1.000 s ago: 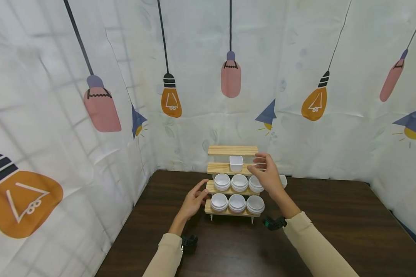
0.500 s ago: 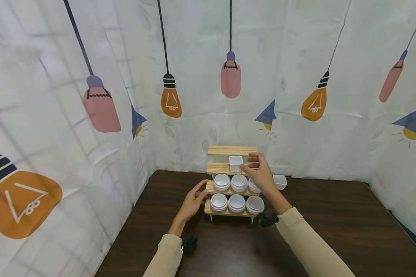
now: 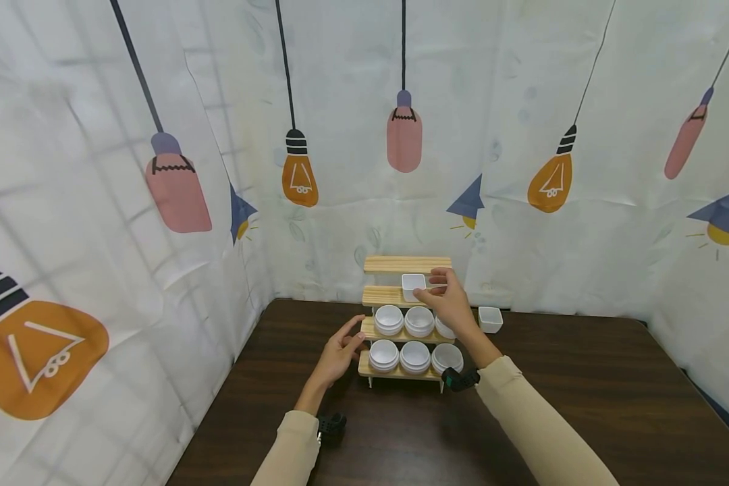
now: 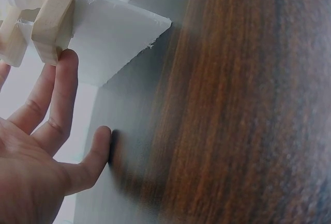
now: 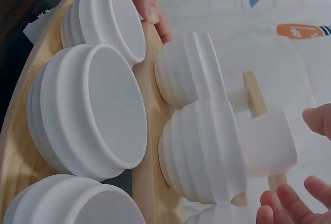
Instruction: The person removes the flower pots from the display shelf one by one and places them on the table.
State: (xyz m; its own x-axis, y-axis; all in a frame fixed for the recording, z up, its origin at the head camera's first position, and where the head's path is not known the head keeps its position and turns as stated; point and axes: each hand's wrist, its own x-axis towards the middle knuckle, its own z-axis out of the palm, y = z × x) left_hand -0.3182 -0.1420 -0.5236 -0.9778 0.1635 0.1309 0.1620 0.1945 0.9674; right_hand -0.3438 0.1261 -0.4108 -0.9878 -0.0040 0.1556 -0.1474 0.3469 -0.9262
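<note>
A white square cup stands on the third step of a tiered wooden rack. My right hand is beside it, fingers spread. In the right wrist view, the thumb and fingertips are apart from the square cup. With its fingertips, my left hand touches the rack's left end. One finger presses a wooden slat there in the left wrist view, while the thumb points away. White round ridged bowls line the two lower steps, three on each; the right forearm partly covers one.
A second white square cup sits on the dark wooden table, right of the rack. A patterned white curtain hangs close behind. The top step of the rack is bare.
My right hand has moved left, its thumb coming up close to the square cup on the rack. The square cup on the table came out from behind that hand. My left hand stays put.
</note>
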